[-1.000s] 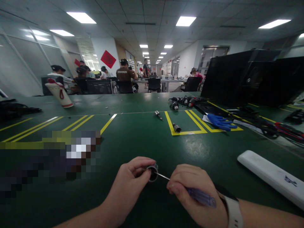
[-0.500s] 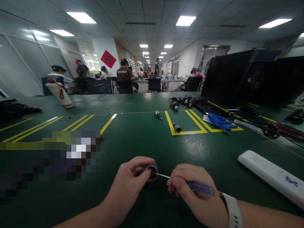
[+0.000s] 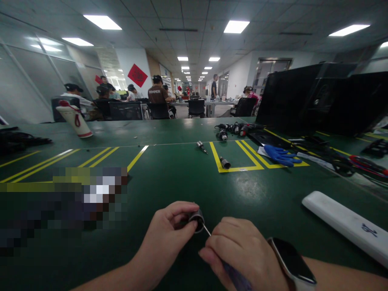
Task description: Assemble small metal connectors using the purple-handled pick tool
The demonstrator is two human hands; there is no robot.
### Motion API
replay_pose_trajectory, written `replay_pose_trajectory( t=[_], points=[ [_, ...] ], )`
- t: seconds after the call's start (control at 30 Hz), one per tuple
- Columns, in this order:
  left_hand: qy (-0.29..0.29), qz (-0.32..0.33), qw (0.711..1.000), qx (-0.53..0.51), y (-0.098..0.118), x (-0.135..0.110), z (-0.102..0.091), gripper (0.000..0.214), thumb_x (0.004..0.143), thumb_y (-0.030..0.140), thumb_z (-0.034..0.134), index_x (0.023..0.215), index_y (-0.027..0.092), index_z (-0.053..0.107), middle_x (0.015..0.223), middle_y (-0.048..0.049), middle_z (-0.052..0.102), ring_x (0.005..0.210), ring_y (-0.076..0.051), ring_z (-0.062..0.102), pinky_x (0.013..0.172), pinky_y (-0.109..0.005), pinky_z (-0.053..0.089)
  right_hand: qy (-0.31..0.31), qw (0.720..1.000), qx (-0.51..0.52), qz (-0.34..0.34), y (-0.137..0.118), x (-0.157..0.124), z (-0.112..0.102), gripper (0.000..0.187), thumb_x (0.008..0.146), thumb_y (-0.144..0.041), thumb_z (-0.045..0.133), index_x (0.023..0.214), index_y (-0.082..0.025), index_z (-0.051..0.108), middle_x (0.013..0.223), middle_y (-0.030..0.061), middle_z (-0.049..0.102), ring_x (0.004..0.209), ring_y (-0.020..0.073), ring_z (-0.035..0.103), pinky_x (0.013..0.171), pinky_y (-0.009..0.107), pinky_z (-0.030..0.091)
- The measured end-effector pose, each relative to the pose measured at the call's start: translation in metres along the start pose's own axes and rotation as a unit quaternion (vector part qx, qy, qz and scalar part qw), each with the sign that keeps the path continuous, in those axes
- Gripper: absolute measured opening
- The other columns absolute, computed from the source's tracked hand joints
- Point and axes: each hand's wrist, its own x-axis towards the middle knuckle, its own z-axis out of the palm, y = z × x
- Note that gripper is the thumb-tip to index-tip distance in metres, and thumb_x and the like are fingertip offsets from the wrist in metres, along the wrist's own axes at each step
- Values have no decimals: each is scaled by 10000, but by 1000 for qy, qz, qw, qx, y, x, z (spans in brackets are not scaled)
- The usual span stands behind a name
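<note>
One brown shirt (image 3: pixel 155 96) reads PUMPKIN — right hand (image 3: pixel 242 250) grips screwdriver (image 3: pixel 235 277).

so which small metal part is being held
The hollow cylinder pinched in the left hand; the other metal parts lie farther off on the table.

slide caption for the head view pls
Left hand holds a metal cylinder, right hand a purple-handled tool, its thin shaft at the cylinder's open end, at a green table.

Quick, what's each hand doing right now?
Left hand: closed, pinching a metal tube.
Right hand: closed, holding a purple-handled screwdriver.
</note>
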Motion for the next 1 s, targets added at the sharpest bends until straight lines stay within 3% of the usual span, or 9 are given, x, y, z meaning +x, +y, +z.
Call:
replay_pose_trajectory(
  t=[0.17,0.53,1.0],
  points=[
    [5,3,1000,-7,-1,-1,0,203,560,145,666,759,168,695,803,-27,724,776,-199,676,721,-283,548,4,999,-43,-13,-2,0,4,385,908,-200,383,577,-133,568,506,32,555,457,118,478,421,249,304],
    [15,3,1000,-16,-1,0,-1,213,538,151,688,751,162,698,816,-32,725,775,-194,675,693,-263,554,-23,998,-34,-44,-2,-2,2,347,887,-168,415,583,-129,577,510,26,551,449,113,448,405,263,286],
    [12,26,999,-37,-5,0,0,185,537,113,692,712,174,697,804,-10,720,756,-175,679,654,-226,558,8,993,-98,-67,-5,-5,6,354,876,-171,431,551,-143,569,467,17,532,426,126,457,388,274,280]
  ],
)
